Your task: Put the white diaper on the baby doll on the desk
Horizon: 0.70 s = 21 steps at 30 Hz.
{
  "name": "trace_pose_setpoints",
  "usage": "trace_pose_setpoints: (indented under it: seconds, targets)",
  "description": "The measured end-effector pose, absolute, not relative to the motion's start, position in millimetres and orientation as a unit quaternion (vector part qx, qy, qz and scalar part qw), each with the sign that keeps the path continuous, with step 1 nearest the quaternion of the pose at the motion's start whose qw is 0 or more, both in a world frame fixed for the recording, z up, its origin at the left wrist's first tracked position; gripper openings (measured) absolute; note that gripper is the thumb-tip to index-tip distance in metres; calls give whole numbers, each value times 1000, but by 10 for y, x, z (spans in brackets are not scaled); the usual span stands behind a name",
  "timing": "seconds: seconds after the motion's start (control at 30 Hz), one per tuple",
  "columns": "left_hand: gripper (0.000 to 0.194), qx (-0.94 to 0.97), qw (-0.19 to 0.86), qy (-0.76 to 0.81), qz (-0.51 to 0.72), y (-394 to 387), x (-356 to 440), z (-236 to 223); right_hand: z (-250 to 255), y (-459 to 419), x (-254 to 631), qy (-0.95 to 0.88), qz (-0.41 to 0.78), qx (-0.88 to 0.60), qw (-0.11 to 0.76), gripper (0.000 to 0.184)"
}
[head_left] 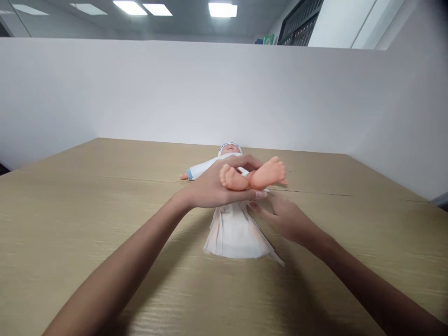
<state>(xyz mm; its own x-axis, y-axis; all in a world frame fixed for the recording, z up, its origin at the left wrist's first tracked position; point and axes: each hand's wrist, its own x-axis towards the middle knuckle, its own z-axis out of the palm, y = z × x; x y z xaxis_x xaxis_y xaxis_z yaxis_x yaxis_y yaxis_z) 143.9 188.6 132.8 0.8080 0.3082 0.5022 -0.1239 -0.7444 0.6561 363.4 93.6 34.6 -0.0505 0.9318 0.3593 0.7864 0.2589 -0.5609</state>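
Observation:
A baby doll (269, 172) lies on its back with its head toward the far wall and its feet toward me. It wears a white top with blue cuffs and a patterned white cap. My left hand (212, 186) is wrapped round the doll's lower legs and holds both feet raised. Beneath the legs, a white diaper (238, 235) is spread out toward me. My right hand (285, 217) is beside the diaper's right edge, close under the feet. Its fingertips are partly hidden behind my left hand and slightly blurred, so whether they grip the diaper does not show.
The doll lies on a wide wooden-topped table (87, 224) with a seam running across it. A white partition (210, 93) stands at the table's back, and a white wall (402, 116) rises on the right.

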Motion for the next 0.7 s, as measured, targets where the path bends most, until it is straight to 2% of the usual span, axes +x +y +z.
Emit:
trace_pose_setpoints:
  seconds: [0.1, 0.23, 0.33, 0.47, 0.6, 0.7]
  targets:
    - [38, 889, 351, 60, 288, 1785, 1430, 1179, 434, 709, 3481, -700, 56, -582, 410, 50]
    - [43, 892, 347, 35, 287, 1701, 1295, 988, 458, 643, 3438, -724, 106, -513, 448, 51]
    - [48, 914, 306, 53, 261, 1737, 1021, 815, 339, 591, 3674, -776, 101, -473, 404, 47]
    - [43, 945, 257, 41, 200, 1895, 624, 468, -10, 529, 4060, -854, 54, -407, 319, 45]
    - [68, 963, 210, 23, 167, 2015, 444, 162, -301, 547, 4197, -876, -23, -400, 270, 48]
    - [79, 973, 184, 39, 131, 2028, 426, 107, -341, 546, 4189, -876, -36, -415, 242, 44]
